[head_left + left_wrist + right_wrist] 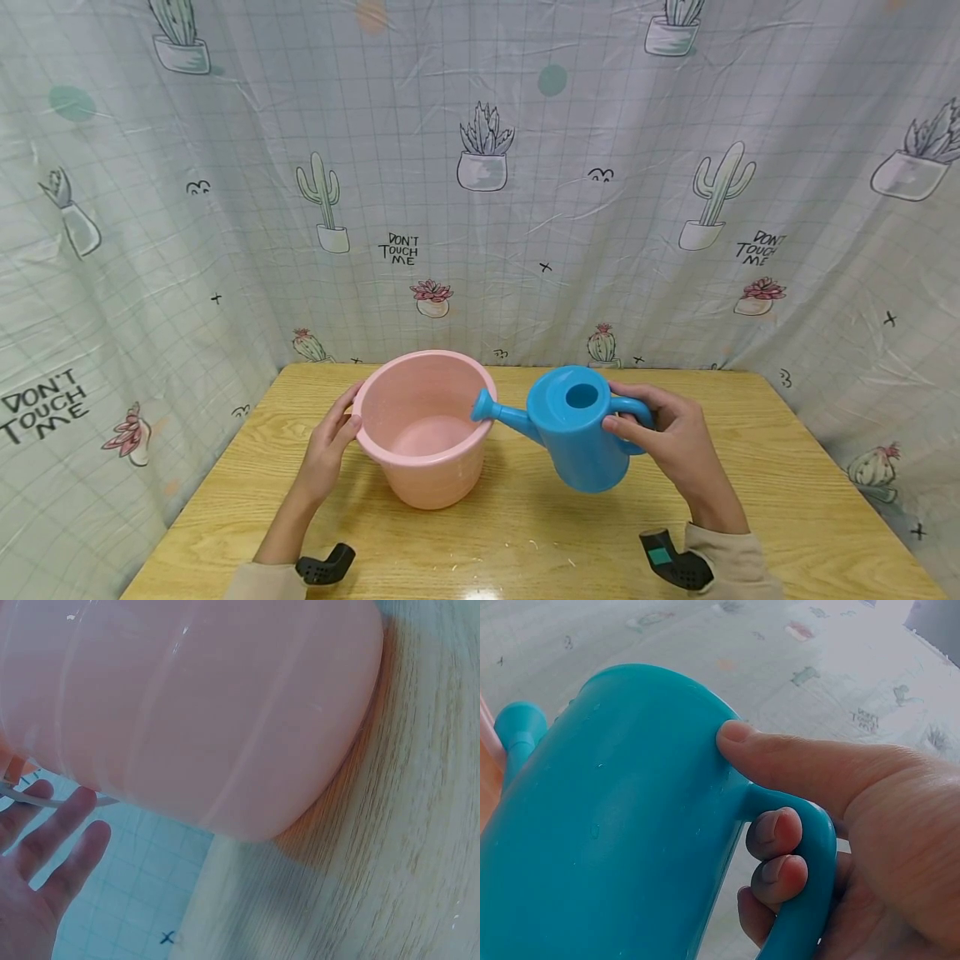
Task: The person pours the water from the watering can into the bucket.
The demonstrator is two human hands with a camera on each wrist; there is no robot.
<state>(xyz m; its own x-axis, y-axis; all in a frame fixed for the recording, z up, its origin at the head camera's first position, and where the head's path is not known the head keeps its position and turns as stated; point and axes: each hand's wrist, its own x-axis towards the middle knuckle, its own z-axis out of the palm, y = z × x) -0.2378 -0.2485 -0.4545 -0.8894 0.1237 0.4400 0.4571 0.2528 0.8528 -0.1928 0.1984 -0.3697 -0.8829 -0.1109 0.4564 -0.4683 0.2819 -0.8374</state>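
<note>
My right hand (667,433) grips a blue watering can (585,450) by its handle (810,885). Fingers wrap through the handle loop, while the thumb presses the can's side near the top. The can leans to the left, and its spout head (483,406) overlaps the right rim of a pink bucket (431,483). Small droplets dot the blue wall in the right wrist view. At the bucket's left rim, my left hand (330,442) touches the outside with spread, fairly straight fingers (79,855). The bucket stands on the wooden table, its mouth facing up.
The wooden table (750,483) ends at a cactus-printed curtain (555,217) that hangs behind it and along both sides. Small wet spots shine on the wood near the front. A black wrist device (326,565) is worn on each forearm.
</note>
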